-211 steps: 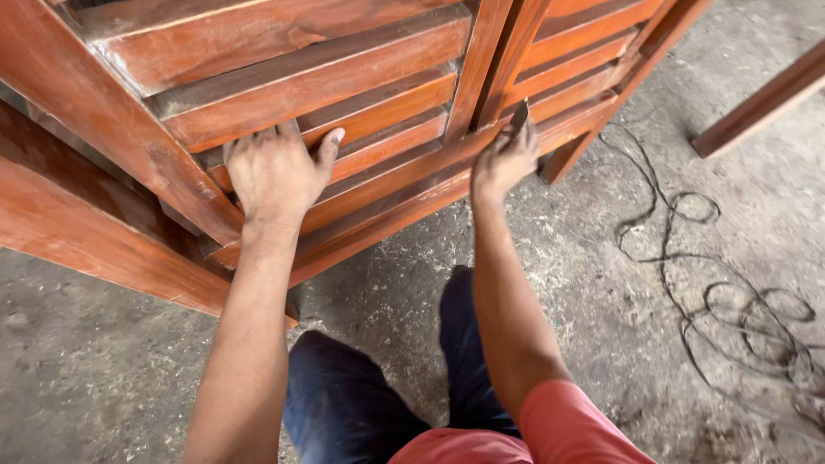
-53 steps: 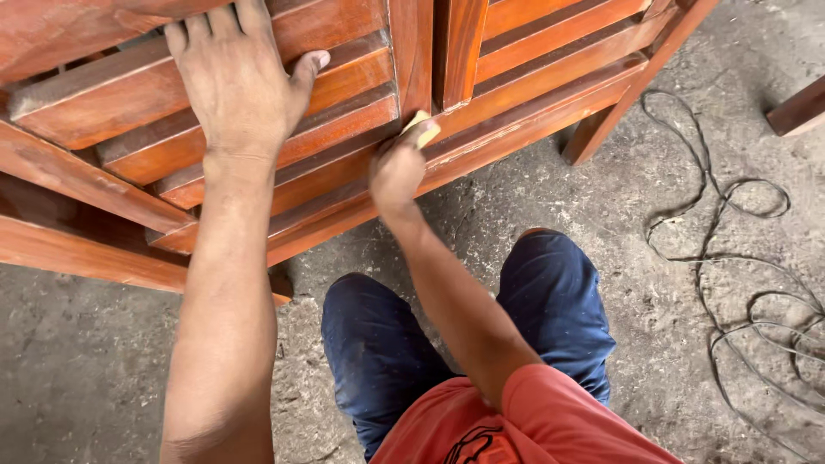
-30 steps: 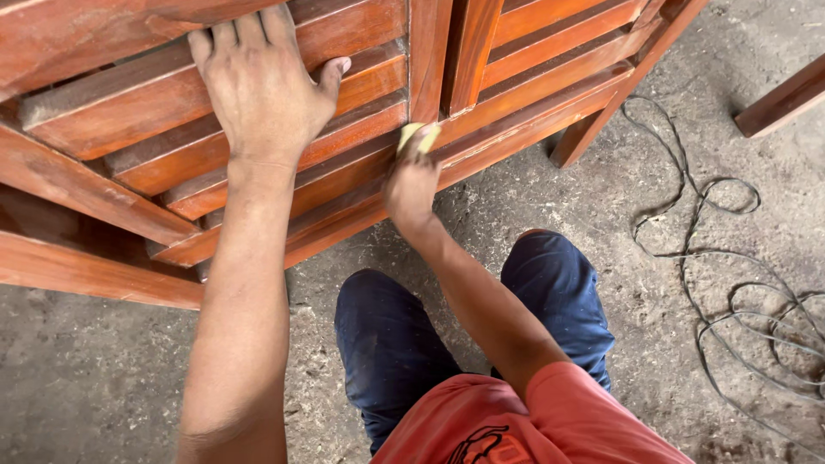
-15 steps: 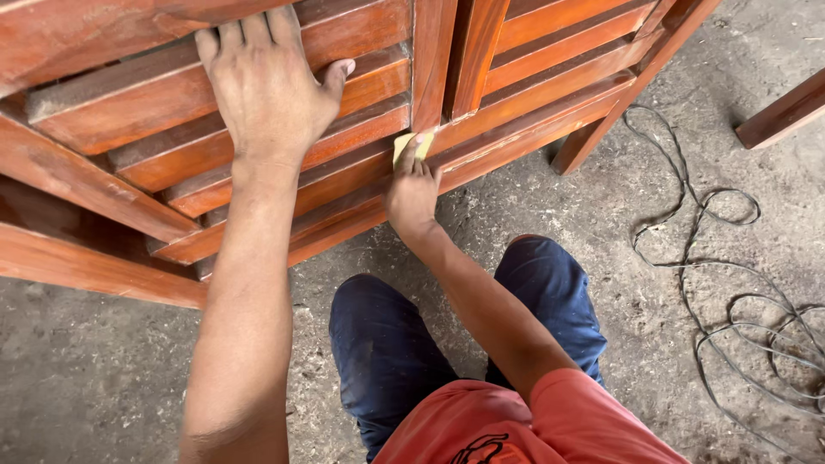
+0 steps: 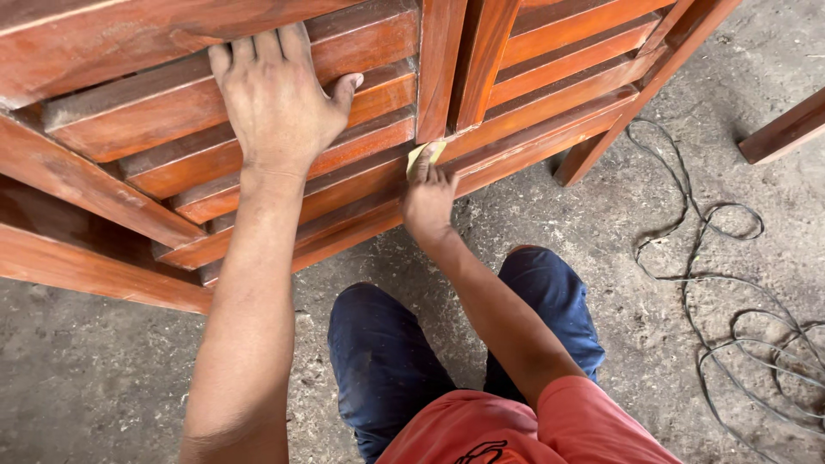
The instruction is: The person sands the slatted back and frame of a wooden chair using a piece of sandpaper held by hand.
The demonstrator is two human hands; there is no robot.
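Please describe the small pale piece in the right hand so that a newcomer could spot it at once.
Start at the reddish-brown slatted wooden panel across the top of the view and follow its central upright post down to its foot. There the right hand presses a small folded sheet of sandpaper against the wood. It is pale yellowish, the only light-coloured thing among the red-brown slats.

Rough grey concrete floor (image 5: 653, 283) lying dusty and gritty under flat daylight, a thin dark cable (image 5: 713, 283) snaking in loose loops across it at the right — tangling toward the corner, a reddish wooden beam (image 5: 786, 129) jutting in at the right edge.
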